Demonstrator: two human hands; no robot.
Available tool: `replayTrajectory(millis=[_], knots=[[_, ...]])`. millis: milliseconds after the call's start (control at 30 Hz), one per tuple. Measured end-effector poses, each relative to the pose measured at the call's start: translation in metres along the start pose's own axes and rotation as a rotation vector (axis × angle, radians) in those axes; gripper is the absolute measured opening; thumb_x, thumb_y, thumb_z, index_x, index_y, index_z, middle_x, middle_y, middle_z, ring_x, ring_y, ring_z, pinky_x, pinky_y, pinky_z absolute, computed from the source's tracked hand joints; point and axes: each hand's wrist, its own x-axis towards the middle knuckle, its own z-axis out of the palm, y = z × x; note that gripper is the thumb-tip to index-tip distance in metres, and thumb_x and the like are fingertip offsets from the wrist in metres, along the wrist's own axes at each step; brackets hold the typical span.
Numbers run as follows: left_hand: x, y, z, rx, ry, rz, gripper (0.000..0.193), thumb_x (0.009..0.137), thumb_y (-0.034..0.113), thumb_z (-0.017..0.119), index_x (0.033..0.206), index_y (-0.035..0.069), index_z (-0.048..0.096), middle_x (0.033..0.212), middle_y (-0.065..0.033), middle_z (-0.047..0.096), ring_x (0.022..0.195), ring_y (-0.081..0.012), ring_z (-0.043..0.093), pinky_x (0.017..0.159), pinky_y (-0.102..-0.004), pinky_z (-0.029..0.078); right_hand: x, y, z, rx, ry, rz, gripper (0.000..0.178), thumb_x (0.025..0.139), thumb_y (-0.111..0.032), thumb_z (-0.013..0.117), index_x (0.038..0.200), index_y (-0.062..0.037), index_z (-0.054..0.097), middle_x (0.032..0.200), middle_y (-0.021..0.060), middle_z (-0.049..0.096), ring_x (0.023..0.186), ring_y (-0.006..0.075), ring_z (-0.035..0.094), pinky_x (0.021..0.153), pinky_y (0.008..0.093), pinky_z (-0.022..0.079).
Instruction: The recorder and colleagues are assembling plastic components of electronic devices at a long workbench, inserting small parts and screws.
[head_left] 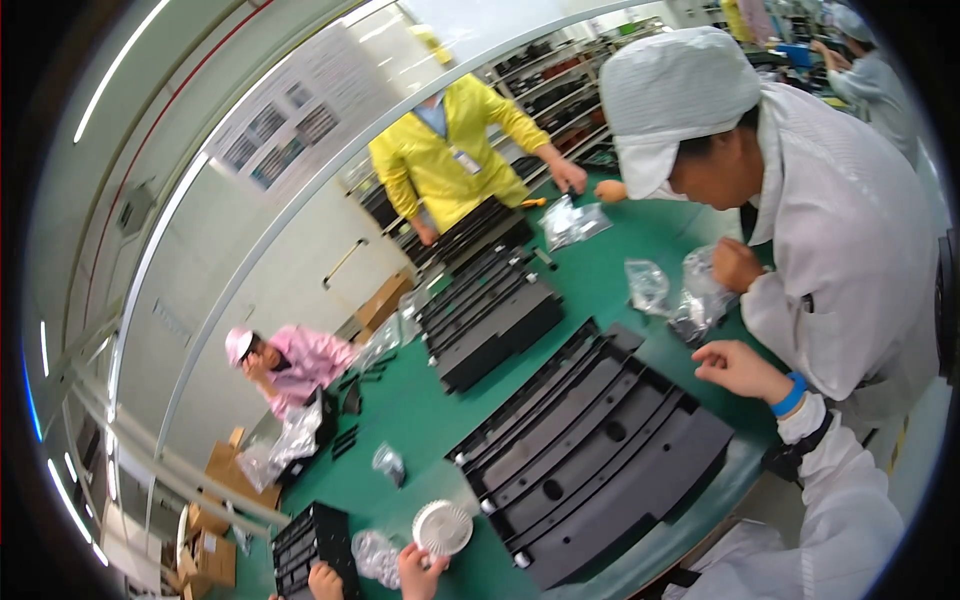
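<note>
My right hand (745, 370), with a blue wristband (789, 395), reaches over the right side of the green table. Its fingers are loosely bent and a little apart, and I see nothing held in them. Just to its left lies a large black ribbed panel (600, 450) with long rails, round holes and small white pieces along its end. Beyond the hand are clear plastic bags (700, 295) with small parts. My left hand does not show.
A co-worker in white (830, 240) leans in at right; a person in yellow (450, 150) stands across, one in pink (290, 360) at far left. Another person's hands (420, 575) are beside a white ridged disc (443, 527). A second black unit (490, 315) lies farther off.
</note>
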Motion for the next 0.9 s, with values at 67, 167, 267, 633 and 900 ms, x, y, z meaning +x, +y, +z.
replayTrajectory(millis=[67, 167, 267, 633, 900], knots=[[0.000, 0.001, -0.002, -0.037, -0.029, -0.075, 0.029, 0.076, 0.018, 0.068, 0.093, -0.006, 0.063, 0.095, -0.0197, 0.060, 0.087, -0.0325, 0.057, 0.075, -0.0390, 0.046, -0.008, 0.010, -0.007, -0.048, 0.033, 0.026, 0.030, 0.082, -0.017, 0.068, 0.104, 0.0024, 0.061, 0.080, 0.0077, 0.063, 0.070, 0.0125, 0.058, 0.064, 0.0268, 0.048], [0.001, -0.023, -0.003, -0.064, -0.159, -0.113, 0.027, 0.078, 0.015, 0.066, 0.096, -0.005, 0.062, 0.097, -0.0177, 0.059, 0.088, -0.0290, 0.056, 0.076, -0.0363, 0.045, -0.013, 0.018, -0.016, -0.089, 0.084, 0.062, 0.033, 0.081, -0.021, 0.068, 0.104, 0.0025, 0.061, 0.082, 0.0106, 0.064, 0.072, 0.0180, 0.061, 0.067, 0.0299, 0.049], [0.002, -0.029, -0.003, 0.008, -0.141, -0.007, 0.025, 0.077, 0.015, 0.066, 0.094, -0.004, 0.061, 0.095, -0.0155, 0.058, 0.082, -0.0272, 0.054, 0.072, -0.0356, 0.044, -0.016, 0.016, -0.025, -0.231, 0.079, 0.032, 0.033, 0.080, -0.022, 0.067, 0.101, 0.0036, 0.061, 0.086, 0.0146, 0.063, 0.077, 0.0260, 0.062, 0.071, 0.0346, 0.049], [-0.004, 0.048, -0.038, 0.283, -0.098, 0.177, 0.050, 0.077, 0.018, 0.073, 0.118, 0.000, 0.050, 0.107, -0.0184, 0.052, 0.096, -0.0321, 0.051, 0.086, -0.0378, 0.041, -0.015, 0.028, -0.066, -0.374, 0.285, 0.050, 0.028, 0.078, -0.013, 0.065, 0.097, 0.0041, 0.057, 0.082, 0.0149, 0.060, 0.077, 0.0298, 0.059, 0.071, 0.0383, 0.048], [0.019, 0.143, -0.066, -0.005, 0.138, 0.134, 0.043, 0.084, 0.003, 0.063, 0.124, 0.000, 0.047, 0.130, -0.0161, 0.042, 0.115, -0.0313, 0.047, 0.097, -0.0391, 0.039, 0.005, 0.025, -0.108, -0.554, 0.462, -0.045, 0.017, 0.078, -0.003, 0.053, 0.092, 0.0028, 0.062, 0.084, 0.0177, 0.062, 0.080, 0.0341, 0.060, 0.074, 0.0410, 0.048]])
